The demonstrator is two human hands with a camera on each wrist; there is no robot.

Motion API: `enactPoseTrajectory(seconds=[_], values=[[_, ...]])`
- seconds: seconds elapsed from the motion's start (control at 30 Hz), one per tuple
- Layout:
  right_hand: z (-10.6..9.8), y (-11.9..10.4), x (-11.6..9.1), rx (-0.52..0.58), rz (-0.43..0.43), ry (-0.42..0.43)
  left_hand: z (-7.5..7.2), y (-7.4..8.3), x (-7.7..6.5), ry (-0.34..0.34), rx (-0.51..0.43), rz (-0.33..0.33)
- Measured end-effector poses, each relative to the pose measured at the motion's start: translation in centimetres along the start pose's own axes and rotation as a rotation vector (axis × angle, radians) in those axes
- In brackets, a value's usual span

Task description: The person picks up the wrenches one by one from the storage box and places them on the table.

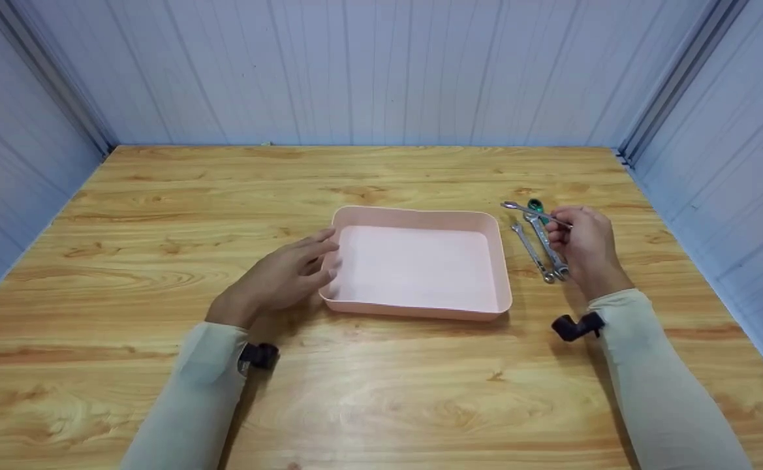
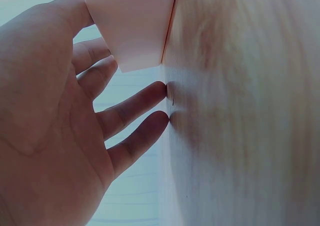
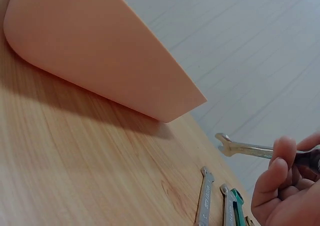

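A pink rectangular tray point(image 1: 414, 269) sits on the wooden table. At its left wall is my left hand point(image 1: 280, 275), fingers spread and loosely bent; in the left wrist view the upper fingertips meet the tray's wall, while two lower fingertips point(image 2: 159, 90) reach the tabletop. My right hand point(image 1: 588, 247) pinches a silver open-ended wrench point(image 1: 526, 209), raised right of the tray with its open jaw toward the tray; the fingers hide its other end. Beneath it lie a small silver wrench point(image 1: 531, 251), a larger silver wrench point(image 1: 544, 241) and a green-ended tool point(image 1: 536, 205).
Pale panelled walls point(image 1: 381, 72) enclose the back and both sides of the wooden table point(image 1: 159, 274). The tray's right wall point(image 3: 110, 61) stands a short way left of the loose wrenches. A dark wrist camera point(image 1: 577, 327) sticks out beside the right cuff.
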State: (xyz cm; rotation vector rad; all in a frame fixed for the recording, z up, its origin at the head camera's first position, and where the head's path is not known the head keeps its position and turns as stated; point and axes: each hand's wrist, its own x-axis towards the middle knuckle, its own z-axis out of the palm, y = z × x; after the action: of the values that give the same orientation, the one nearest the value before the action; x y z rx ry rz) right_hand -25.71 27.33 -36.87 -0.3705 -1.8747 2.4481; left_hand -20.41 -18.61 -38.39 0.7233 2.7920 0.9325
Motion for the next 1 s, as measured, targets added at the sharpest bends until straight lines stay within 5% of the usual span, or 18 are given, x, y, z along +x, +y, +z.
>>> enactPoseTrajectory(seconds=[0.73,1.0], values=[[0.23,0.54,0.01,-0.139,0.026,0.012,-0.02,-0.03,0.27,-0.017,0.021,-0.007],[0.84,0.64,-0.02,-0.365,0.020,-0.079,0.01,-0.21,0.18,-0.008,0.011,0.008]])
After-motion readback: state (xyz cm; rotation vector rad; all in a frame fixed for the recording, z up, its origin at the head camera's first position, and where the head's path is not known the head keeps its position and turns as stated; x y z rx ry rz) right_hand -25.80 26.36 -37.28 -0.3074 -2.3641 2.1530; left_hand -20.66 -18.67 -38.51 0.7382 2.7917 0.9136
